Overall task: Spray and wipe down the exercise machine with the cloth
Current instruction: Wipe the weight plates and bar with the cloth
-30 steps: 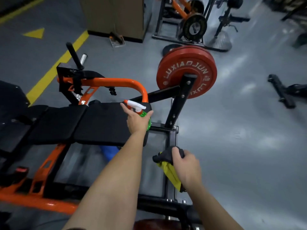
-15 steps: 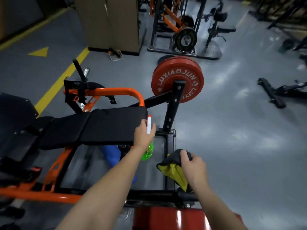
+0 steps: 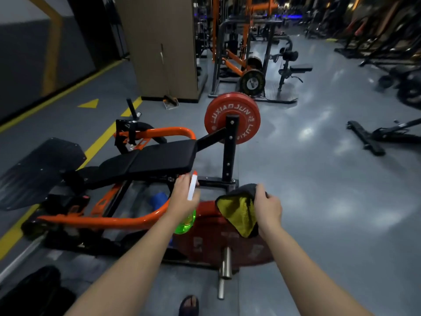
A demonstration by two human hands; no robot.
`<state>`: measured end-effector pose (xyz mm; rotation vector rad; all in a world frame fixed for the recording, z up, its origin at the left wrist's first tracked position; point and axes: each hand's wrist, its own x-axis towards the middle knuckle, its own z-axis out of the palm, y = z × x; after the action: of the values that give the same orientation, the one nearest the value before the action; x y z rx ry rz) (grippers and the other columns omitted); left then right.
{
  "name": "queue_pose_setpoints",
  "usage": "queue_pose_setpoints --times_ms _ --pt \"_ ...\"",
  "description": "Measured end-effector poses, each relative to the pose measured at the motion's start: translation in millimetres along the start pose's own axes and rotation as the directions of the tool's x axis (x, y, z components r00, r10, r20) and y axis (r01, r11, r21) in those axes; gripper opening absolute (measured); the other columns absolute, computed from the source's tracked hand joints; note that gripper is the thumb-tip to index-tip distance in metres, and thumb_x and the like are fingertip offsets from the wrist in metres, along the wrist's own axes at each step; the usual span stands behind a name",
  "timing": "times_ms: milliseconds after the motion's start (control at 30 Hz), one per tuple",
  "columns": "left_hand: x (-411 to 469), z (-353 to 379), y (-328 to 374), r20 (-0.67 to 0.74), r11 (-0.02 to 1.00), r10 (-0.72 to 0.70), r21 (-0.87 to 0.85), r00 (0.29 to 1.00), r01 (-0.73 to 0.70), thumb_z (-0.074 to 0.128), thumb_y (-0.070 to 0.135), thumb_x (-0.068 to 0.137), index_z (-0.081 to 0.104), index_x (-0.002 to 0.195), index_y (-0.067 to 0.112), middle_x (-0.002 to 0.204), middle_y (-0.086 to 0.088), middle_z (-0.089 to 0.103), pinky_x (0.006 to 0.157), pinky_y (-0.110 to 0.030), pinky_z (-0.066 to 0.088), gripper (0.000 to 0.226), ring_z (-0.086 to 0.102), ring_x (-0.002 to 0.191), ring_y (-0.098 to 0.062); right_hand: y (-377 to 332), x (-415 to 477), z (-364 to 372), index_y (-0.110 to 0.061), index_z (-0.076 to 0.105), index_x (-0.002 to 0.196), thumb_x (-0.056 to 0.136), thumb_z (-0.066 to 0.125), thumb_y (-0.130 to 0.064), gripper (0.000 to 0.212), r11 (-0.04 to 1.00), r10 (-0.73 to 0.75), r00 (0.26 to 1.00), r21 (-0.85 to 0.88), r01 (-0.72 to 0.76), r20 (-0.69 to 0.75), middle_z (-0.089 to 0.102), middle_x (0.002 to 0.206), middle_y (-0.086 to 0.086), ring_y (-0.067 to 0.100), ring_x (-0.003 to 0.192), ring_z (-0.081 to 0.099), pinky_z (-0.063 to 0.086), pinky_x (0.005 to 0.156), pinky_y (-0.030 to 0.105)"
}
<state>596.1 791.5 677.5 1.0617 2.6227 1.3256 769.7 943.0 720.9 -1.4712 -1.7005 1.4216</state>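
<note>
The exercise machine has a black padded bench (image 3: 159, 159), orange frame tubes (image 3: 109, 221) and a red weight plate (image 3: 232, 117) on a black upright. My left hand (image 3: 182, 199) grips a green spray bottle (image 3: 185, 222) with a white and orange trigger head, just below the near end of the bench pad. To its right, my right hand (image 3: 267, 209) holds a bunched yellow and grey cloth (image 3: 239, 208) above a second red plate (image 3: 218, 242) close to me.
A steel bar end (image 3: 224, 272) sticks out toward me from the near plate. My foot (image 3: 189, 305) stands on grey floor with yellow lines at left. A tan cabinet (image 3: 164, 46) and further racks stand behind; a low black frame (image 3: 366, 137) lies at right.
Both hands have drawn back from the bench pad toward me and lowered. The view has lifted, showing more of the gym and the near red plate.
</note>
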Motion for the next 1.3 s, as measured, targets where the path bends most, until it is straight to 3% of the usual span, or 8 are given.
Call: queue_pose_setpoints --times_ms 100,267,367,533,700,900,1067,1300 --pt "-76 -1 16 0.131 0.996 -0.063 -0.056 0.989 0.070 0.051 0.017 0.078 0.062 0.099 0.010 0.093 -0.002 0.063 0.075 -0.025 0.040 0.025 0.060 0.086 -0.021 28 -28 -31 -0.017 0.043 0.057 0.091 0.046 -0.053 0.050 0.999 0.050 0.999 0.017 -0.050 0.000 0.047 0.061 0.004 0.028 0.064 0.046 0.038 0.065 0.038" --pt "-172 9 30 0.379 0.980 -0.196 0.093 0.904 0.174 0.049 0.026 0.076 0.065 0.106 0.013 0.098 -0.007 0.071 0.082 -0.041 0.052 0.037 0.067 0.093 -0.034 63 -63 -68 -0.011 0.061 0.080 0.089 0.041 -0.062 0.056 0.987 0.158 0.987 -0.033 -0.158 -0.014 0.065 0.090 0.012 0.036 0.088 0.062 0.051 0.083 0.043" --pt "-205 15 34 0.462 0.969 -0.240 0.168 0.854 0.181 0.046 0.029 0.075 0.064 0.109 0.012 0.097 -0.015 0.071 0.080 -0.046 0.053 0.041 0.066 0.091 -0.041 72 -73 -84 -0.006 0.062 0.094 0.094 0.038 -0.060 0.058 0.978 0.180 0.979 -0.085 -0.188 -0.100 0.062 0.099 0.016 0.036 0.091 0.058 0.048 0.084 0.042" --pt "-236 26 41 0.537 0.896 -0.219 0.442 0.815 -0.050 0.050 0.022 0.092 0.061 0.102 0.012 0.106 -0.016 0.071 0.080 -0.043 0.048 0.017 0.064 0.103 -0.043 90 -88 -115 -0.008 0.057 0.093 0.099 0.037 -0.056 0.053 0.966 0.180 0.951 -0.139 -0.220 -0.252 0.055 0.095 0.012 0.034 0.090 0.053 0.040 0.080 0.039" --pt "-250 33 39 0.559 0.829 -0.238 0.543 0.795 -0.134 0.049 0.022 0.093 0.065 0.112 0.012 0.114 -0.015 0.071 0.087 -0.041 0.047 0.027 0.062 0.110 -0.040 106 -97 -129 -0.007 0.066 0.103 0.085 0.034 -0.065 0.068 0.939 0.293 0.896 -0.078 -0.336 -0.335 0.067 0.107 0.015 0.040 0.096 0.062 0.052 0.091 0.048" --pt "-250 34 14 0.592 0.868 -0.387 0.492 0.707 0.063 0.048 0.015 0.091 0.060 0.115 0.009 0.123 -0.020 0.064 0.091 -0.040 0.048 0.026 0.060 0.114 -0.041 116 -105 -138 -0.008 0.059 0.098 0.091 0.037 -0.061 0.058 0.937 0.279 0.904 -0.112 -0.330 -0.323 0.061 0.101 0.014 0.040 0.095 0.059 0.050 0.088 0.047" --pt "-247 36 11 0.571 0.883 -0.323 0.468 0.754 0.024 0.052 0.020 0.090 0.054 0.106 0.013 0.108 -0.016 0.066 0.073 -0.039 0.041 0.017 0.063 0.102 -0.043 117 -102 -142 -0.006 0.063 0.098 0.092 0.037 -0.059 0.059 0.935 0.279 0.913 -0.132 -0.329 -0.297 0.064 0.101 0.016 0.040 0.092 0.060 0.051 0.084 0.045" --pt "-225 44 34 0.432 0.880 -0.286 0.472 0.856 0.055 0.051 0.027 0.094 0.058 0.100 0.016 0.105 -0.015 0.070 0.079 -0.041 0.045 0.014 0.064 0.103 -0.042 105 -91 -139 -0.008 0.063 0.091 0.092 0.038 -0.056 0.055 0.957 0.218 0.946 -0.136 -0.256 -0.239 0.064 0.093 0.014 0.038 0.087 0.060 0.050 0.078 0.041"
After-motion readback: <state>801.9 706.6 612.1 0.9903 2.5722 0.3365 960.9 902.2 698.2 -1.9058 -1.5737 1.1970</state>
